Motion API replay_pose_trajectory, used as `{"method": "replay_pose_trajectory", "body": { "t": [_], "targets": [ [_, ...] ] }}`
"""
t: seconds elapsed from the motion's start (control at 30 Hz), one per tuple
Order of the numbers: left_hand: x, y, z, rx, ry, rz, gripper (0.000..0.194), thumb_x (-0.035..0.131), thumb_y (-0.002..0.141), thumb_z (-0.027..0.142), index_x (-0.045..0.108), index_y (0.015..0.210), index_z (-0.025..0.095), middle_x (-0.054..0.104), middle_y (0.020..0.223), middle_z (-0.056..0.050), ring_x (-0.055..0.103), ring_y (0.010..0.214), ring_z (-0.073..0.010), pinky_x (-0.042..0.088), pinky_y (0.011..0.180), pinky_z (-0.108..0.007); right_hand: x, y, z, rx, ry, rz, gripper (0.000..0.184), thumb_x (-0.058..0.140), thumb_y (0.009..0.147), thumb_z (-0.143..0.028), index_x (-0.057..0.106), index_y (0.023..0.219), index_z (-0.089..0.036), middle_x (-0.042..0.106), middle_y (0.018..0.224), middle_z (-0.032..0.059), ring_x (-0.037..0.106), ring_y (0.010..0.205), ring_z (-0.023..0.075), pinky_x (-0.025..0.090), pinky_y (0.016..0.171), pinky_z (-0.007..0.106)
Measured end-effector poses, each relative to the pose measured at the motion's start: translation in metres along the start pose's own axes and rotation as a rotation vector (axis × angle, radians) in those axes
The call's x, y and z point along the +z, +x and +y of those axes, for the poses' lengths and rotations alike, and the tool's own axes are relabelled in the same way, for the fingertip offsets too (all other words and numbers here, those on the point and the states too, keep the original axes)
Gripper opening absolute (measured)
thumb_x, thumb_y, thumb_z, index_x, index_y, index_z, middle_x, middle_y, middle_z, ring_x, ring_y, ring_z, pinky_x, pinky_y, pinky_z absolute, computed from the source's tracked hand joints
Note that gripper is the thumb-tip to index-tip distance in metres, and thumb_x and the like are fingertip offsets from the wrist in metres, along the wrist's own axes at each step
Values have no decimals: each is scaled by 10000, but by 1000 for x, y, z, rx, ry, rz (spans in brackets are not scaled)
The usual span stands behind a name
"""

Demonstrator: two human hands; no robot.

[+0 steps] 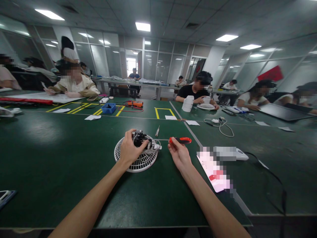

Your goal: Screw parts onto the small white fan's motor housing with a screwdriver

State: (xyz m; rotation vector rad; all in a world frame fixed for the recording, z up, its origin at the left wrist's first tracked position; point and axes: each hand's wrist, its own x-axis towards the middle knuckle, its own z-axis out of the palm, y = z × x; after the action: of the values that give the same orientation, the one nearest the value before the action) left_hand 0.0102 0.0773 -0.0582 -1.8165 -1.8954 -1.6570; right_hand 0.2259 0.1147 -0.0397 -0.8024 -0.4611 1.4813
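Note:
On the green table lies a round white fan grille [142, 165] with a black fan motor [140, 137] and pale wires on top of it. My left hand [130, 148] is closed around the motor, thumb on the near right side and fingers at the far left. In my right hand [178, 152] is a screwdriver [183, 140] with a red and black handle, held level. Its thin shaft points left toward the motor; whether the tip touches a screw is too small to tell. A small pointed tool [157, 131] lies just beyond the grille.
Right of my right hand are a lit phone [210, 170] and a white power bank [230, 153] with a black cable. Farther back are a blue bin [108, 108], an orange tool [135, 104], paper slips and a coiled cable [223, 125]. A person [195, 89] works across the table.

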Motion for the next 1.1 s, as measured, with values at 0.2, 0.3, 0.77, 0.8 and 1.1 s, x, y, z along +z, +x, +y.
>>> {"method": "replay_pose_trajectory", "body": {
  "t": [0.2,0.3,0.77,0.8,1.1],
  "targets": [
    [1,0,-2,0,-6,-3,654,771,782,561,510,1276,219,627,1198,-110,656,1055,-282,551,897,-461,0,1,-3,-15,37,-22,285,830,650,13,686,785,-193,768,758,-6,738,749,126,623,777,233],
    [1,0,-2,2,-16,-4,651,770,786,554,508,1278,219,624,1204,-112,656,1067,-283,549,918,-466,2,0,-5,-2,55,-29,306,809,666,21,682,829,-204,769,783,-6,747,785,129,630,814,242],
    [-1,1,1,-14,-28,-3,648,780,776,553,516,1266,222,635,1201,-111,660,1081,-297,547,931,-483,1,-1,-1,-5,-5,7,297,944,651,-187,686,797,-199,732,705,-20,681,629,115,595,620,216],
    [-1,1,1,-21,-30,-3,652,782,774,559,516,1265,222,636,1201,-109,662,1081,-298,547,932,-484,2,-2,-2,-10,3,9,291,938,648,-160,685,789,-192,742,719,-13,695,650,118,596,631,214],
    [0,1,-2,-24,-30,-6,664,784,773,577,514,1265,220,635,1205,-112,660,1073,-296,545,926,-480,3,-3,-8,-10,62,0,324,812,661,10,652,834,-212,768,782,-5,746,765,134,633,770,243]
  ]
}}
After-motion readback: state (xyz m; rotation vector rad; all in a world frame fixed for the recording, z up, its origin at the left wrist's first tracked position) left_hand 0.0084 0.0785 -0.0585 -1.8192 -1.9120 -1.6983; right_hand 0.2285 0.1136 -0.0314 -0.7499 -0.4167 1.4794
